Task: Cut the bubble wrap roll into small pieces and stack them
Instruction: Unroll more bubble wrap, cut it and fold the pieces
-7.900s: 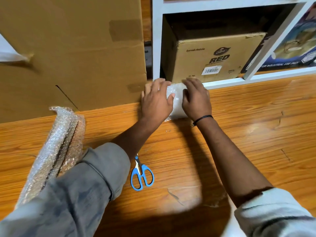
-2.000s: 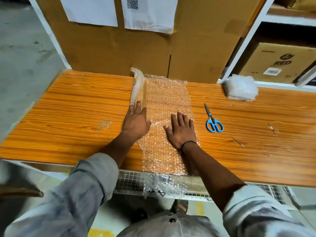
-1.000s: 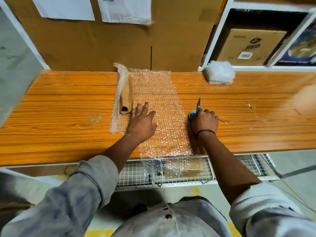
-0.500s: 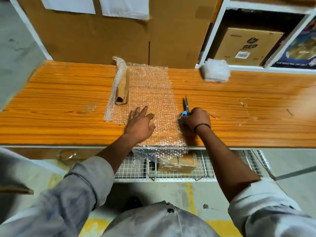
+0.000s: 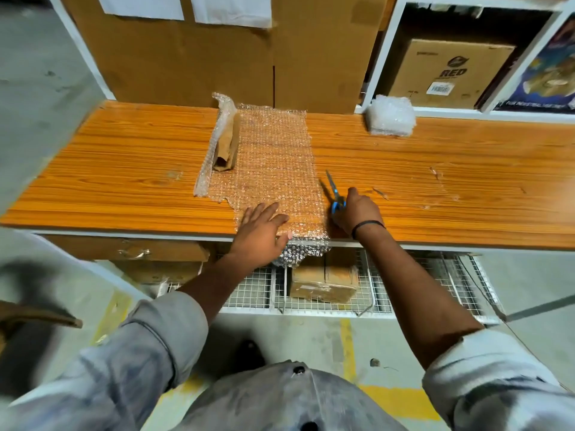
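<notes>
From the head camera I see the clear bubble wrap sheet (image 5: 273,157) unrolled mid-frame on the orange wood-grain table (image 5: 124,169). The left hand (image 5: 261,231) lies flat with straight fingers, probably pinning it for cutting. The right hand (image 5: 354,213) grips blue-handled metal scissors (image 5: 336,194) at the sheet's right edge.

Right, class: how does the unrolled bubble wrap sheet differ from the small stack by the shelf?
The sheet lies flat and thin; the stack is a thick pile. The sheet overhangs the table edge; the stack sits wholly on it. The left hand rests on the sheet; no hand touches the stack. Both are bubble wrap.
</notes>
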Demonstrator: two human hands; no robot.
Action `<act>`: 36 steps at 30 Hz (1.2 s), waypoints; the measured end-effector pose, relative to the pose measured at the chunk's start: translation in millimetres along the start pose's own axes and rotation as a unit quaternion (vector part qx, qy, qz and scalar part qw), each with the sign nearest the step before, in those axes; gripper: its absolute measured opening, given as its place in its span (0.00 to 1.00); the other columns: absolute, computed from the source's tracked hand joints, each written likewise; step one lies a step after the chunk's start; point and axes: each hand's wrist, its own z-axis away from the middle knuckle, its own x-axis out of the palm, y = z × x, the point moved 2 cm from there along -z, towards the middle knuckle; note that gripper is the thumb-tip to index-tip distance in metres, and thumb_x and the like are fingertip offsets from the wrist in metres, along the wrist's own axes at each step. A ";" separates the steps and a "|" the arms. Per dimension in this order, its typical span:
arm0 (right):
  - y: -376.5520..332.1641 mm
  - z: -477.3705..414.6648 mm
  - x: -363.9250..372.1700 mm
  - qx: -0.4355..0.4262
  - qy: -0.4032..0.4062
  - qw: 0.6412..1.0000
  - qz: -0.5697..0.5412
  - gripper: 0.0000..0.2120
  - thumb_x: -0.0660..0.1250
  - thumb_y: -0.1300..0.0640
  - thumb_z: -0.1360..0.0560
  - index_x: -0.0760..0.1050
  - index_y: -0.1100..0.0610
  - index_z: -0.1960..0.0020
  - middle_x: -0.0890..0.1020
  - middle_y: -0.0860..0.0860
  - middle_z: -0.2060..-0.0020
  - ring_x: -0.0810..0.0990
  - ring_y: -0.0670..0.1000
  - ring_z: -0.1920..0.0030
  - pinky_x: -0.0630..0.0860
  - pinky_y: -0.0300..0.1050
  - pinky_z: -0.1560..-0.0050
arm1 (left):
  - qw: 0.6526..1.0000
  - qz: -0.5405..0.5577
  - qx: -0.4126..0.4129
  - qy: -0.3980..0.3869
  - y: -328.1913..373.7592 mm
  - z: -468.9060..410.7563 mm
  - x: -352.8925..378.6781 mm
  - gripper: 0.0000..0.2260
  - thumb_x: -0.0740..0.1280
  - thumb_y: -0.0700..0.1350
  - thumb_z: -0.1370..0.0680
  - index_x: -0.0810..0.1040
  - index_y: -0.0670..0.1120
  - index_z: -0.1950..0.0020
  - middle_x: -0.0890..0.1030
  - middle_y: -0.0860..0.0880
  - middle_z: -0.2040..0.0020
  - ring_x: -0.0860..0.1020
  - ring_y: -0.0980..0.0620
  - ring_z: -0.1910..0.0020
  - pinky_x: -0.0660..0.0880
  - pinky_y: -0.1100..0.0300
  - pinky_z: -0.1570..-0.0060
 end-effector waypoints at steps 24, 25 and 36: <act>11.1 145.3 59.5 0.053 -0.147 0.806 -0.571 0.11 0.77 0.56 0.26 0.85 0.59 0.45 0.82 0.55 0.64 0.82 0.52 0.67 0.77 0.44 0.65 | 0.977 -0.209 -0.031 0.021 1.6 26.1 28.2 0.49 0.71 0.42 0.23 0.37 0.50 0.17 0.49 0.42 0.16 0.50 0.36 0.18 0.47 0.40 0.20; 11.4 148.2 61.4 0.052 -0.146 0.807 -0.569 0.11 0.76 0.55 0.25 0.85 0.58 0.45 0.82 0.56 0.63 0.83 0.51 0.67 0.78 0.46 0.63 | 0.976 -0.215 -0.030 0.020 0.7 26.3 29.5 0.49 0.71 0.43 0.23 0.35 0.50 0.17 0.49 0.42 0.16 0.49 0.36 0.18 0.47 0.40 0.20; 3.7 165.6 65.2 0.049 -0.200 0.813 -0.545 0.22 0.72 0.34 0.32 0.83 0.50 0.50 0.78 0.52 0.63 0.76 0.48 0.67 0.71 0.45 0.60 | 0.960 -0.268 -0.003 0.086 -9.7 25.5 47.6 0.54 0.74 0.53 0.25 0.35 0.49 0.16 0.39 0.40 0.16 0.53 0.36 0.19 0.50 0.34 0.22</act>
